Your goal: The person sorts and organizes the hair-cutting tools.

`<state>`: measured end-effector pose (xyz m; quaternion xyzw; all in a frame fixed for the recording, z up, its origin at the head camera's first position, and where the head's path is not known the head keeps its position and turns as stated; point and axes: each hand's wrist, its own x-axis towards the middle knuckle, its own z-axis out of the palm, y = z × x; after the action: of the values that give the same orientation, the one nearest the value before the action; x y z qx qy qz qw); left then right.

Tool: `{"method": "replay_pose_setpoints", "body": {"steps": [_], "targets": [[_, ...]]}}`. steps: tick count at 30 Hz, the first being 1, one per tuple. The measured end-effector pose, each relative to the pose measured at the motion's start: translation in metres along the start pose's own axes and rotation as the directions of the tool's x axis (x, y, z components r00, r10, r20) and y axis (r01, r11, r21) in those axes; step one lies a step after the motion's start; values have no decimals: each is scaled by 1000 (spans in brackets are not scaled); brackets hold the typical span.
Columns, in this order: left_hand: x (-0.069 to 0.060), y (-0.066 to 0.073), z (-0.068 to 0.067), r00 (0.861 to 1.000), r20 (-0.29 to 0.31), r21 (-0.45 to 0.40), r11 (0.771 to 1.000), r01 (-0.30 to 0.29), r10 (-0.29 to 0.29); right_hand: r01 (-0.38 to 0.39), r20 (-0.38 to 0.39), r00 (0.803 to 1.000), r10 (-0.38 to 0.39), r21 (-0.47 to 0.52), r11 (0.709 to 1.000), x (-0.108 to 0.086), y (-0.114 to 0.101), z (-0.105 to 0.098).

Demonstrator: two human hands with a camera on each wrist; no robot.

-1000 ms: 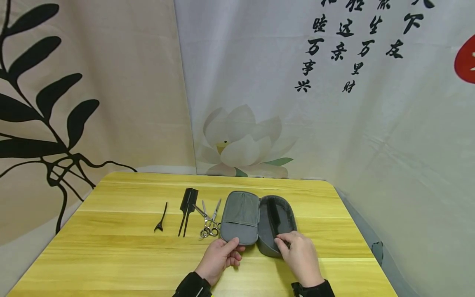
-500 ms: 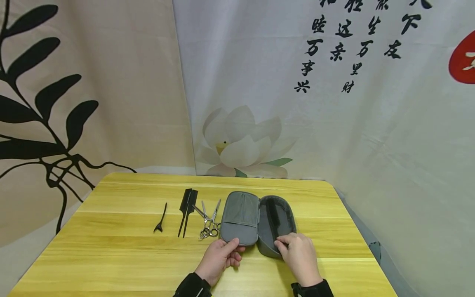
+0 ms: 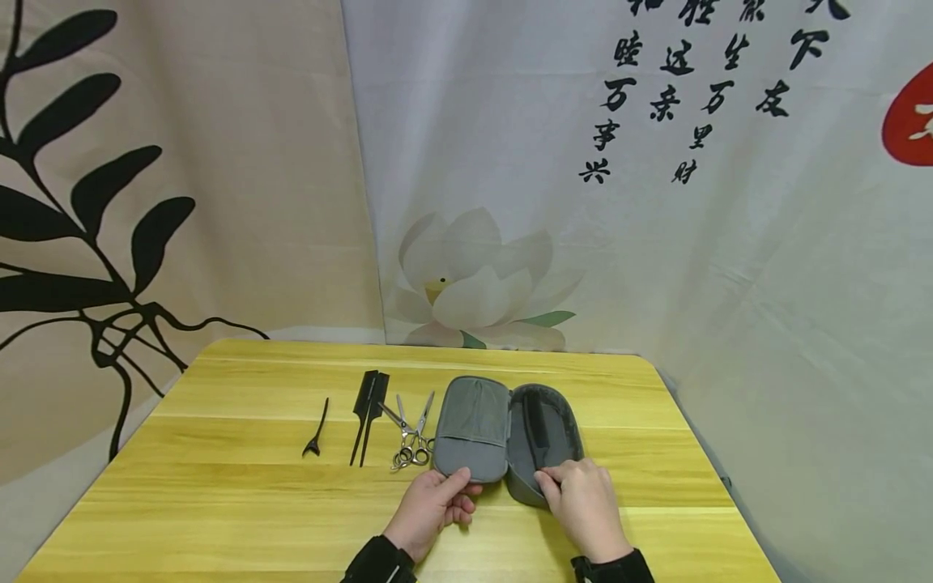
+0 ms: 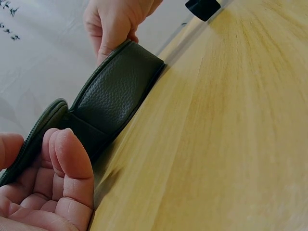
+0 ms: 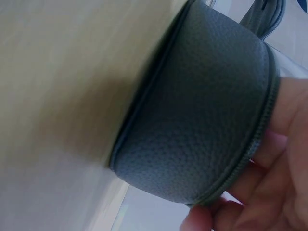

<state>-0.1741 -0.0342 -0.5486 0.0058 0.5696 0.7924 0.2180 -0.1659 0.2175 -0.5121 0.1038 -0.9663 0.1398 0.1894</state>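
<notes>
A grey zip case (image 3: 474,470) lies unfolded on the table, its lid on the left and its deeper half on the right. My left hand (image 3: 432,506) pinches the lid's near edge, thumb on top; in the left wrist view its other fingers curl underneath. Inside the deeper half lies a black comb (image 3: 535,421). Reaching over the near rim, my right hand (image 3: 586,502) pinches the comb's near end, though the fingertips are partly hidden. The right wrist view shows the case's leathery side wall (image 5: 202,106) and the right fingers over its zipped rim.
Left of the case lie two pairs of silver scissors (image 3: 411,441), then two black tail combs (image 3: 372,405) side by side. Farther left is a slim black piece with a forked end (image 3: 316,429). A printed cloth (image 3: 481,162) hangs behind the wooden table (image 3: 219,502).
My right hand has shifted slightly left, and the comb's near end has moved left with it inside the case. The left hand and the lid stay put.
</notes>
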Motion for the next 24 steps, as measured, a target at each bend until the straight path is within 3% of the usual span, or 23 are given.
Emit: {"method": "replay_pose_setpoints", "body": {"steps": [24], "targets": [[0, 0, 1, 1000, -14, 25, 1000, 1, -1, -22, 145, 989, 24, -22, 1000, -3, 1, 2]]}}
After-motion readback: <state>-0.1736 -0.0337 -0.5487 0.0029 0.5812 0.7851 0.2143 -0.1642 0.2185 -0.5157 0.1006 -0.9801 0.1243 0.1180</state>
